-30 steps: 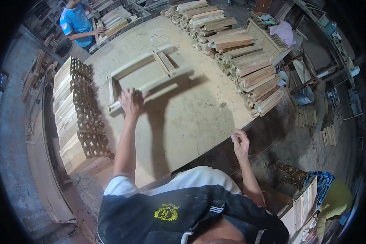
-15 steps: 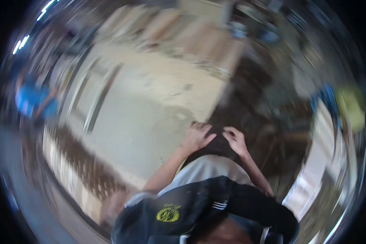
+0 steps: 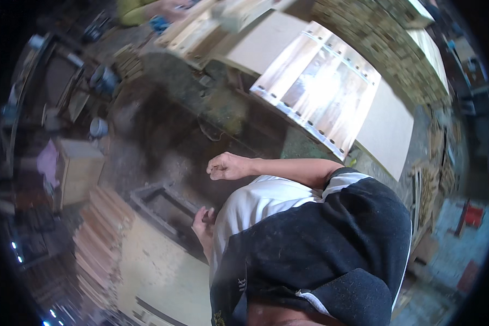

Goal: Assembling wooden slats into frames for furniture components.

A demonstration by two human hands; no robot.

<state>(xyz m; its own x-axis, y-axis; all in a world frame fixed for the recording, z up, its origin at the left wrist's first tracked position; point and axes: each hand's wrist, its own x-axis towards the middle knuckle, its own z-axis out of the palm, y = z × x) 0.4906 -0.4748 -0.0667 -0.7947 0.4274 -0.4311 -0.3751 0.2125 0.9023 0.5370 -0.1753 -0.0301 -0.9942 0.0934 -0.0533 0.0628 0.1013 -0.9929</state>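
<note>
My right hand [image 3: 228,165] hangs in the air in front of my body, its fingers curled loosely in and nothing seen in them. Lower and to the left, my left hand [image 3: 203,221] is held beside my shirt with its fingers bent but apart, and it seems to hold nothing. Its wrist is partly hidden by the shirt. Close to the left hand is a dark rectangular frame [image 3: 141,193] at the edge of a pale work surface [image 3: 152,266]. Neither hand visibly touches an object.
A slatted wooden panel [image 3: 293,70] with dark round spots along two edges lies on a pale board [image 3: 388,127] at upper right. Behind it rises a wall of stacked wood pieces [image 3: 364,35]. Wooden strips [image 3: 100,244] are piled left. A co-worker's yellow-green sleeve [image 3: 133,12] shows at the top.
My view has swung right, so the pale work surface now lies at lower left and the slatted panel has come into sight. My hands have moved apart.
</note>
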